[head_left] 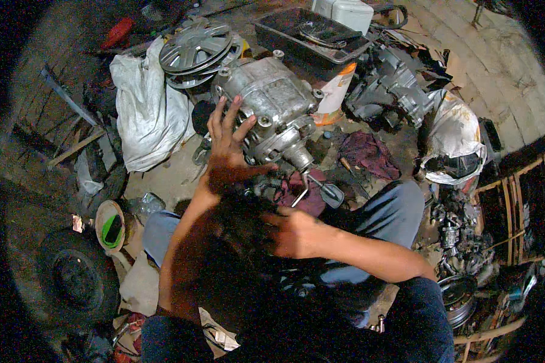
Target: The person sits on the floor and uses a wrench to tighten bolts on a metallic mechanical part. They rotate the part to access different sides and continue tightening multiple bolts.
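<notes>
A silver metal gear housing with bolt lugs at its corners stands in front of me, its narrow shaft end pointing toward me. My left hand lies against its near left side with fingers spread. Close to the shaft end, a thin bent metal rod runs down toward my right hand. That hand is curled closed, and the rod's lower end meets its fingers, which are partly in shadow. Beside the rod is a tool with a grey handle. A dark red cloth lies underneath.
Stacked wheel covers and a white sack stand at the far left. A black tray rests on a white bucket behind the housing. Another metal casing is far right; a tyre lies near left.
</notes>
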The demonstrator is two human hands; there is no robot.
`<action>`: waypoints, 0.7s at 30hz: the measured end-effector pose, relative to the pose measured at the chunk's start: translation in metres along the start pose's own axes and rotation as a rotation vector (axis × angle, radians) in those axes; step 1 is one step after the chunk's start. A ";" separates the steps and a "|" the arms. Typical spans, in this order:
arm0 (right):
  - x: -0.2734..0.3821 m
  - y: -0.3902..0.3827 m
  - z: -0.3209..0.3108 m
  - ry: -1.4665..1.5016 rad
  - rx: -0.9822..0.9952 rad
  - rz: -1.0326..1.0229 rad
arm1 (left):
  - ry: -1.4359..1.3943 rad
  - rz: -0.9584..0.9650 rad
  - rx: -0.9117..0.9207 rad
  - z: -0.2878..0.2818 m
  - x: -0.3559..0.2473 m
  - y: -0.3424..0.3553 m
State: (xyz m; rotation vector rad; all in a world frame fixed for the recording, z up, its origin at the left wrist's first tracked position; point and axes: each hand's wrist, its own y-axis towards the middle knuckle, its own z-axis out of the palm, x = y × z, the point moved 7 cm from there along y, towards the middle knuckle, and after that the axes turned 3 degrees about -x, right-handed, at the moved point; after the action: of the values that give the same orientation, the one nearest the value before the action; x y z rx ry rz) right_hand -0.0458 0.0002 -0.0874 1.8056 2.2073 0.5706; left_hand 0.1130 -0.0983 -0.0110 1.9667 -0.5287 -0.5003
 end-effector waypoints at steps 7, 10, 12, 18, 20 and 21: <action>-0.078 -0.053 -0.214 -0.151 -0.689 0.683 | 0.125 -0.037 -0.109 -0.018 -0.014 0.000; -0.110 -0.106 -0.234 0.373 -1.349 1.107 | 0.119 0.048 -0.180 -0.014 -0.034 0.023; -0.122 -0.126 -0.227 0.471 -1.268 1.043 | 0.179 0.010 -0.016 -0.010 -0.052 0.050; -0.138 -0.132 -0.185 0.654 -1.323 1.089 | 0.235 -0.053 0.176 -0.002 -0.045 0.058; -0.140 -0.136 -0.178 0.653 -1.395 1.085 | 0.220 -0.038 0.197 -0.002 -0.044 0.058; -0.142 -0.143 -0.170 0.693 -1.416 1.088 | 0.183 -0.021 0.185 -0.001 -0.043 0.058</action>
State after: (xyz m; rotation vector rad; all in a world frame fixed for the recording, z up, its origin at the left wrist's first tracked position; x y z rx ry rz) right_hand -0.2124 -0.1872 -0.0067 1.6798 0.1865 2.3422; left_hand 0.0700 -0.0974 0.0465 2.1709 -0.4514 -0.2884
